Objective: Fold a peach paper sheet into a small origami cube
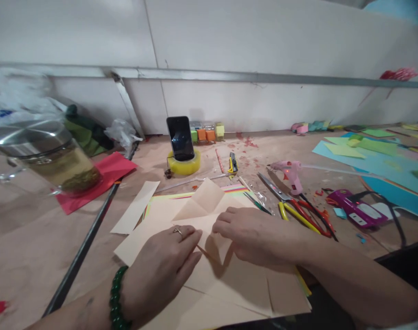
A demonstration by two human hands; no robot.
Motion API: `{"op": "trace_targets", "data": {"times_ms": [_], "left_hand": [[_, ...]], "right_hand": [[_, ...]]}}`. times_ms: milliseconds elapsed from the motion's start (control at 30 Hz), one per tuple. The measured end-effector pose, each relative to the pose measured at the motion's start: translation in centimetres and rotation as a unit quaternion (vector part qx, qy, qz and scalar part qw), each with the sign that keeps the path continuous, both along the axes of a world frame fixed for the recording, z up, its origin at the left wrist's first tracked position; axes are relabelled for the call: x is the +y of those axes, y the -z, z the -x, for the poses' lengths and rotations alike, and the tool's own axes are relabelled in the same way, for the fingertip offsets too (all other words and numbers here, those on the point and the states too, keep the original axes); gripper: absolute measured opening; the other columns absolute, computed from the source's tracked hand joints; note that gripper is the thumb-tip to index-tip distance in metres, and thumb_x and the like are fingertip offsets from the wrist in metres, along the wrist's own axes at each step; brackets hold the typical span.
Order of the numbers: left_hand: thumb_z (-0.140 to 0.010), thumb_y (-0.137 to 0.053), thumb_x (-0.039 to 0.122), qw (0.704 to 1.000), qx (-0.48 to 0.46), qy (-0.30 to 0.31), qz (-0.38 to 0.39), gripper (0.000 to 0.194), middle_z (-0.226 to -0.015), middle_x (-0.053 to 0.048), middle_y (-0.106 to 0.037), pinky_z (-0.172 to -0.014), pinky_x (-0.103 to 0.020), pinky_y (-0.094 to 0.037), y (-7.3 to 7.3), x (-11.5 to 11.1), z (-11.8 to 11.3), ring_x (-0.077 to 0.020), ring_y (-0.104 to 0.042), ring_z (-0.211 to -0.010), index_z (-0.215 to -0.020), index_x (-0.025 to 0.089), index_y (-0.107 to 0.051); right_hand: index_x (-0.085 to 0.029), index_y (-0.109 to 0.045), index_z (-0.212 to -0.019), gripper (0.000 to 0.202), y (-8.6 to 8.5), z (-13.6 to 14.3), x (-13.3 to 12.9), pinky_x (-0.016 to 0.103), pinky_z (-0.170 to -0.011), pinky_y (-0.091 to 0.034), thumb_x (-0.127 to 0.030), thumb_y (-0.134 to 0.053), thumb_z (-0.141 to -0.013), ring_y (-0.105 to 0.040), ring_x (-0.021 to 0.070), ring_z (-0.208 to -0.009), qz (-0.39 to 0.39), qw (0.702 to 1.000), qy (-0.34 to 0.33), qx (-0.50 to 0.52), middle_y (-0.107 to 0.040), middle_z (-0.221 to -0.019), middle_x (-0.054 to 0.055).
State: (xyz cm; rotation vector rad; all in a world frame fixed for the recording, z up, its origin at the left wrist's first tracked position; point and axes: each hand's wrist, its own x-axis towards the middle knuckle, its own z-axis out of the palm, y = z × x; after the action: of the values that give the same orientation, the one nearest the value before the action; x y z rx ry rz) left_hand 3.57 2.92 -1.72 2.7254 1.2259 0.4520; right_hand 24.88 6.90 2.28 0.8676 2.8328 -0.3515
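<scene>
A folded sheet of peach paper [207,197] lies on a stack of peach sheets [236,288], its creased top corner pointing away from me. My left hand [164,259], with a ring and a green bead bracelet, grips the paper's left side between thumb and fingers. On the other side, the bent fingers of my right hand [245,231] hold the paper; their tips are partly hidden. Between both hands a pointed flap [220,252] stands slightly raised over the stack. Beyond the left hand rests a narrow paper strip [136,206].
Right of the stack lie scissors [281,195], pliers with red handles [312,215], a pink glue gun [291,172] and a purple power strip [358,208]. A phone [180,137] leans in a yellow tape roll [184,165]. A glass mug [57,160] stands left on red paper [115,167].
</scene>
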Motion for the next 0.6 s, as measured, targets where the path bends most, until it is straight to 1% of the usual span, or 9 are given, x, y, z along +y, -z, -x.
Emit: {"op": "trace_targets", "data": {"times_ms": [67,167,300,333,400,500,600], "left_hand": [[-0.092,-0.04,0.02,1.0,0.0,0.001,-0.005,0.022,-0.09,-0.007,-0.069,-0.072,-0.035,-0.054,0.1,0.0,0.0,-0.0218,-0.066,-0.081,-0.089,0.019,-0.062],[-0.093,-0.04,0.019,1.0,0.001,0.008,-0.023,0.024,-0.089,-0.007,-0.069,-0.072,-0.037,-0.055,0.4,-0.1,0.0,-0.0223,-0.066,-0.08,-0.084,0.018,-0.062],[-0.092,-0.04,0.018,0.999,0.004,0.011,-0.043,0.023,-0.092,-0.009,-0.07,-0.071,-0.036,-0.056,0.7,-0.2,0.0,-0.0224,-0.067,-0.08,-0.088,0.017,-0.063],[-0.092,-0.04,0.018,0.999,0.006,0.009,-0.044,0.024,-0.092,-0.009,-0.07,-0.07,-0.035,-0.056,0.7,-0.2,0.0,-0.0221,-0.067,-0.079,-0.087,0.018,-0.063],[-0.093,-0.04,0.019,0.999,0.011,0.005,-0.042,0.026,-0.089,-0.008,-0.07,-0.068,-0.034,-0.056,0.7,-0.3,0.0,-0.0211,-0.067,-0.076,-0.084,0.018,-0.064],[-0.094,-0.038,0.021,0.999,0.012,-0.003,-0.04,0.03,-0.085,-0.008,-0.07,-0.065,-0.033,-0.057,0.6,-0.4,0.1,-0.0202,-0.067,-0.071,-0.079,0.018,-0.064],[-0.095,-0.038,0.022,0.999,0.004,-0.005,-0.046,0.032,-0.083,-0.009,-0.069,-0.064,-0.033,-0.057,0.7,-0.6,0.1,-0.0195,-0.066,-0.067,-0.079,0.016,-0.065]], "right_hand": [[-0.013,-0.065,-0.091,0.012,-0.1,0.1,0.1,0.03,-0.07,-0.042,-0.009,-0.057,-0.083,-0.061,0.0216,-0.085,0.002,1.0,-0.002,-0.011,-0.067,-0.092,0.009],[-0.015,-0.069,-0.088,0.016,-0.6,0.1,0.3,0.028,-0.071,-0.042,-0.013,-0.054,-0.089,-0.063,0.0196,-0.082,0.038,0.999,0.0,-0.003,-0.069,-0.089,0.007],[-0.016,-0.072,-0.087,0.016,-0.7,-0.2,1.0,0.026,-0.072,-0.041,-0.016,-0.056,-0.089,-0.062,0.0184,-0.084,0.086,0.995,0.023,0.033,-0.07,-0.089,0.006],[-0.017,-0.072,-0.085,0.015,-0.5,-0.3,1.3,0.025,-0.071,-0.04,-0.017,-0.057,-0.088,-0.062,0.0178,-0.083,0.101,0.993,0.04,0.044,-0.07,-0.088,0.005],[-0.017,-0.071,-0.082,0.014,0.1,-0.5,1.8,0.023,-0.065,-0.038,-0.02,-0.058,-0.086,-0.06,0.0155,-0.076,0.131,0.984,0.097,0.068,-0.069,-0.083,0.004],[-0.017,-0.067,-0.075,0.016,1.3,-0.5,2.3,0.022,-0.057,-0.033,-0.028,-0.059,-0.083,-0.054,0.0124,-0.065,0.136,0.968,0.188,0.098,-0.066,-0.075,0.001],[-0.016,-0.063,-0.068,0.016,2.3,-0.3,2.5,0.022,-0.055,-0.031,-0.027,-0.06,-0.079,-0.052,0.0115,-0.065,0.12,0.959,0.222,0.127,-0.064,-0.076,0.001]]}}
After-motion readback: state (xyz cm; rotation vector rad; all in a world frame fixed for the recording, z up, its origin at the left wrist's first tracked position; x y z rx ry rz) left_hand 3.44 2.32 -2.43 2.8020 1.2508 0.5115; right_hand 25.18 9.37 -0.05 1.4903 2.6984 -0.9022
